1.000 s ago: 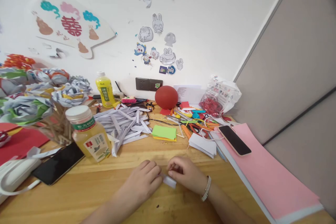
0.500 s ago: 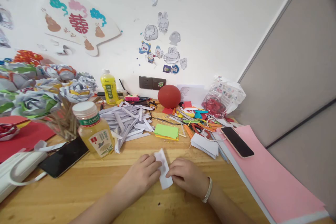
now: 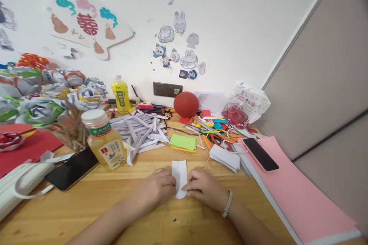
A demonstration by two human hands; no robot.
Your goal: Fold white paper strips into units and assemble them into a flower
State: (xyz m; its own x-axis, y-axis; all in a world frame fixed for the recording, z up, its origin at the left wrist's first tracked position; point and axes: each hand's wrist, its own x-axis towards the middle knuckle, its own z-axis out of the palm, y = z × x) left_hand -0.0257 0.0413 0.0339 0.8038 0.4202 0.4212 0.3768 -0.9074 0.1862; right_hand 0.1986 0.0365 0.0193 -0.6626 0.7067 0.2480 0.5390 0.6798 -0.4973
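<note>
A small white piece of paper [image 3: 179, 176] with a lengthwise crease lies between my hands, at the front middle of the wooden table. My left hand [image 3: 161, 184] grips its left edge with curled fingers. On the opposite side my right hand [image 3: 205, 188], a bracelet [image 3: 227, 203] at its wrist, pinches the right edge between thumb and forefinger. Beyond the paper is a stack of green and yellow paper slips [image 3: 183, 142]. To the right of that sits a stack of folded white papers [image 3: 224, 158].
A heap of white paper strips [image 3: 140, 132] lies behind, beside a juice bottle [image 3: 107, 143]. Paper flowers [image 3: 43, 111] and a black phone [image 3: 71, 169] are at left. A red balloon [image 3: 186, 104] stands by the wall. Another phone [image 3: 261, 154] rests on pink paper [image 3: 299, 187].
The white paper has turned from a slant to nearly upright in view. Both hands still hold its sides, and the right hand has shifted slightly.
</note>
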